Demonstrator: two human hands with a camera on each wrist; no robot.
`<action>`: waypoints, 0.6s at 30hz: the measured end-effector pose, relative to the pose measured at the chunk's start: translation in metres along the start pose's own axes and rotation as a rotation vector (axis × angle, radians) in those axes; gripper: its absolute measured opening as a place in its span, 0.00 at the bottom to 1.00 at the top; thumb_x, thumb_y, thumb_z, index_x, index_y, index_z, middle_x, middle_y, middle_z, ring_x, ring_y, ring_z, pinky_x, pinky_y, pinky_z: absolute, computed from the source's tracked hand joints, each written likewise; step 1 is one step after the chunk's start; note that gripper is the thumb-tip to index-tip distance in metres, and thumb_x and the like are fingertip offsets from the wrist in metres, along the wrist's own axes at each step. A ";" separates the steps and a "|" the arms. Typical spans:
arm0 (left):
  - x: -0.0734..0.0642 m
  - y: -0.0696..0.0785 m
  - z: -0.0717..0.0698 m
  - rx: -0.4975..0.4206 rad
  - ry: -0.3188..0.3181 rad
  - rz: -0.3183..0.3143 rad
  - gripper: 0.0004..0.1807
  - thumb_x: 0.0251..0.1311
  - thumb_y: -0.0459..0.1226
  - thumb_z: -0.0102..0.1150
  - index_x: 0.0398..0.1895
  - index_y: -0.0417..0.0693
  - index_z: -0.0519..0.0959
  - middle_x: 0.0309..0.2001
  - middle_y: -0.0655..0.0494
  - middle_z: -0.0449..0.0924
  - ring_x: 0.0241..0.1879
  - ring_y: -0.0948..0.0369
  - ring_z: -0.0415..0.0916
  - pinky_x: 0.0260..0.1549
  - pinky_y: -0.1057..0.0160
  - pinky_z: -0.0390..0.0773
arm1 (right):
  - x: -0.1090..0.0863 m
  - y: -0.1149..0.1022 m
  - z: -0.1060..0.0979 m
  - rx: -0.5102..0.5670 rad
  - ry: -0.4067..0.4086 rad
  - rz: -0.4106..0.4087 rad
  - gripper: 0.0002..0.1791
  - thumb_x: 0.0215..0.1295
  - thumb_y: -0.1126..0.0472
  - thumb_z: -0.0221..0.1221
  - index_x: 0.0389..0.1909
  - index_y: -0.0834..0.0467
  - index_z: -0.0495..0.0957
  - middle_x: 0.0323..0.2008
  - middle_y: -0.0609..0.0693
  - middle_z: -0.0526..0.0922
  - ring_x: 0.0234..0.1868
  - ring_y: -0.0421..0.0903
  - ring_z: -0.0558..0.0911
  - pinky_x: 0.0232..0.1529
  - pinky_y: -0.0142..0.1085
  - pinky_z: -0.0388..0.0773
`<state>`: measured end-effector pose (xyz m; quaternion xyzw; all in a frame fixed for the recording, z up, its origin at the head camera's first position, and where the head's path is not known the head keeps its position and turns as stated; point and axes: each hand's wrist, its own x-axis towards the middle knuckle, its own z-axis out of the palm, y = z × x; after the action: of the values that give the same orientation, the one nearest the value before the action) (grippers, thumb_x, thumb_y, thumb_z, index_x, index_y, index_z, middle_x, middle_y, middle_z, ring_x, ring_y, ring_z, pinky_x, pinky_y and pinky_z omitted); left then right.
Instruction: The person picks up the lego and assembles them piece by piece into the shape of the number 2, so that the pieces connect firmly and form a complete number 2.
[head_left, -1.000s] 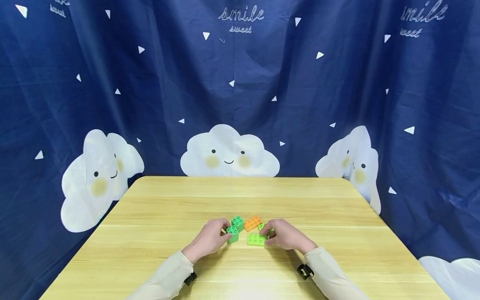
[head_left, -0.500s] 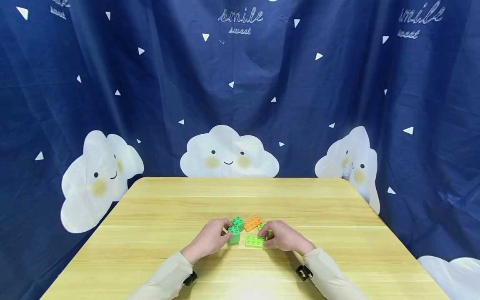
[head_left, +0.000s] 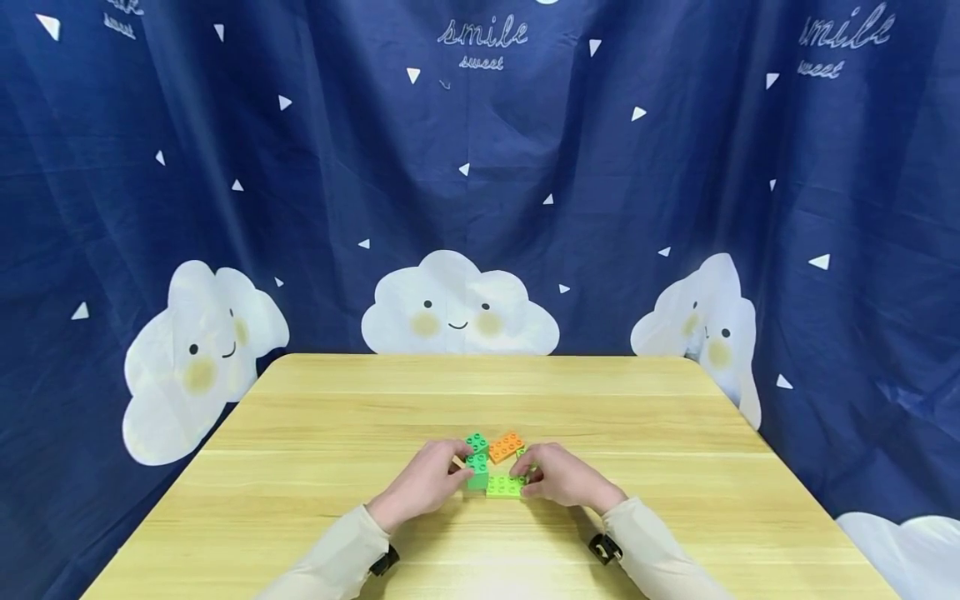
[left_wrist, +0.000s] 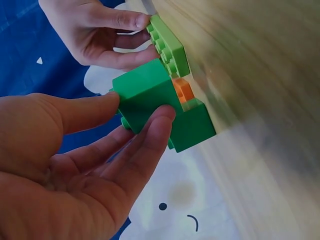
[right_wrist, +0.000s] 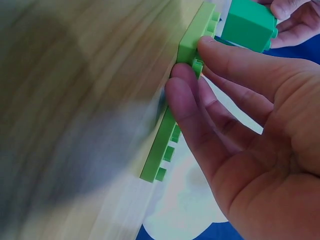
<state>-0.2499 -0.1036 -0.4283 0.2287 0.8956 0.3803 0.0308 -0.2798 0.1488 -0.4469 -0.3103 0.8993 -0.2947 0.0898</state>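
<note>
In the head view my left hand [head_left: 427, 482] pinches a green block [head_left: 477, 473] between thumb and fingertips. Right behind it stands a second green block [head_left: 477, 442], also visible in the left wrist view as a green block [left_wrist: 195, 127]. My right hand [head_left: 564, 477] pinches the right end of a flat lime-green building brick [head_left: 502, 487] with two rows of studs. That brick's left end is close beside the held green block; whether they touch I cannot tell. Another lime brick [right_wrist: 159, 150] lies partly hidden behind my right fingers.
A flat orange brick [head_left: 506, 447] lies slanted behind the lime bricks, right of the rear green block. All of it is on a light wooden table [head_left: 360, 383]. A dark blue curtain [head_left: 480, 125] with white clouds hangs behind the table's far edge.
My left hand has moved right with the green block. The right hand has slid the near lime brick left, so the gap between the two has narrowed. The orange brick stays put.
</note>
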 end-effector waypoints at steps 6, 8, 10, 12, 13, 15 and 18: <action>0.001 -0.001 0.005 -0.029 0.000 0.014 0.20 0.67 0.30 0.63 0.60 0.31 0.78 0.56 0.38 0.82 0.40 0.58 0.85 0.34 0.68 0.83 | 0.000 -0.003 0.002 -0.010 -0.004 -0.017 0.15 0.59 0.69 0.71 0.47 0.61 0.86 0.47 0.54 0.86 0.40 0.45 0.85 0.43 0.31 0.82; 0.001 -0.001 0.007 -0.033 0.000 0.017 0.20 0.67 0.30 0.63 0.60 0.31 0.78 0.56 0.39 0.82 0.40 0.58 0.85 0.35 0.68 0.83 | 0.001 -0.004 0.002 -0.008 -0.004 -0.022 0.15 0.58 0.69 0.71 0.47 0.61 0.86 0.47 0.54 0.86 0.40 0.45 0.85 0.42 0.30 0.82; 0.002 -0.002 0.008 -0.033 0.000 0.019 0.20 0.67 0.30 0.63 0.60 0.31 0.78 0.55 0.39 0.83 0.41 0.57 0.85 0.36 0.68 0.84 | 0.001 -0.004 0.002 -0.006 -0.004 -0.026 0.15 0.58 0.70 0.71 0.47 0.62 0.85 0.47 0.55 0.87 0.40 0.44 0.85 0.42 0.29 0.82; 0.002 -0.002 0.009 -0.032 0.000 0.027 0.19 0.67 0.31 0.63 0.59 0.32 0.78 0.54 0.40 0.83 0.41 0.57 0.85 0.37 0.67 0.84 | 0.001 -0.005 0.002 -0.008 -0.004 -0.027 0.15 0.59 0.70 0.70 0.47 0.62 0.85 0.47 0.55 0.87 0.40 0.44 0.86 0.42 0.29 0.82; 0.003 -0.001 0.010 -0.034 0.000 0.030 0.19 0.67 0.31 0.63 0.59 0.32 0.78 0.54 0.40 0.83 0.41 0.57 0.85 0.37 0.67 0.84 | 0.002 -0.005 0.002 -0.009 -0.005 -0.029 0.15 0.59 0.70 0.70 0.47 0.62 0.85 0.47 0.55 0.87 0.40 0.44 0.86 0.42 0.29 0.82; 0.003 -0.001 0.011 -0.041 -0.002 0.037 0.19 0.67 0.30 0.63 0.59 0.32 0.79 0.53 0.40 0.84 0.41 0.57 0.85 0.37 0.67 0.84 | 0.002 -0.006 0.002 -0.010 -0.006 -0.034 0.15 0.59 0.70 0.70 0.47 0.62 0.85 0.47 0.55 0.87 0.40 0.44 0.86 0.42 0.29 0.82; 0.004 0.000 0.013 -0.053 -0.007 0.038 0.18 0.66 0.29 0.63 0.58 0.31 0.79 0.53 0.39 0.84 0.40 0.58 0.85 0.37 0.69 0.83 | 0.001 -0.007 0.002 -0.011 -0.006 -0.042 0.15 0.58 0.70 0.70 0.47 0.62 0.86 0.47 0.55 0.87 0.40 0.45 0.86 0.42 0.30 0.83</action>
<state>-0.2505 -0.0930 -0.4371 0.2461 0.8805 0.4037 0.0330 -0.2769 0.1428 -0.4442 -0.3307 0.8939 -0.2904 0.0847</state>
